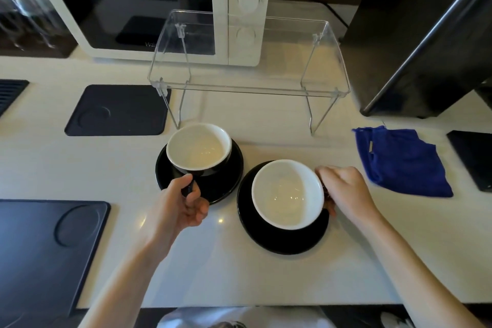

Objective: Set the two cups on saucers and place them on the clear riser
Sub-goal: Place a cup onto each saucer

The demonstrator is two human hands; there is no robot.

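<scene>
Black-and-white crockery, head view: I see two cups, black outside and white inside, each over a black saucer on the pale bench (266, 279).
Left cup (199, 147): it sits over the left saucer (223, 181), tilted a little toward the far side; I cannot tell whether its base rests fully on the saucer.
Left hand (183, 206): my left grip is closed around the dark handle at the near edge of the left cup, thumb and forefinger pinching it, the other fingers curled in.
Right cup (287, 194): it is over the right saucer (279, 242), toward that saucer's far right part; both cups look empty.
Right hand (346, 192): my right grip is closed at the right side of the right cup, fingers bent down where the handle lies; the handle itself is mostly hidden behind the fingers.
Saucers: the two stand just beside each other, the left one farther from me, the right one nearer.
Clear riser (250, 90): it stands on thin wire legs just beyond the cups, in front of the white microwave (247, 8); nothing is on its top.
Blue cloth (402, 161): crumpled on the bench to the right of my right hand, apart from it.
Dark mats: one (117, 110) lies left of the riser, another (40, 253) at the near left.
Dark appliance (415, 34): stands at the far right, beside the riser.
</scene>
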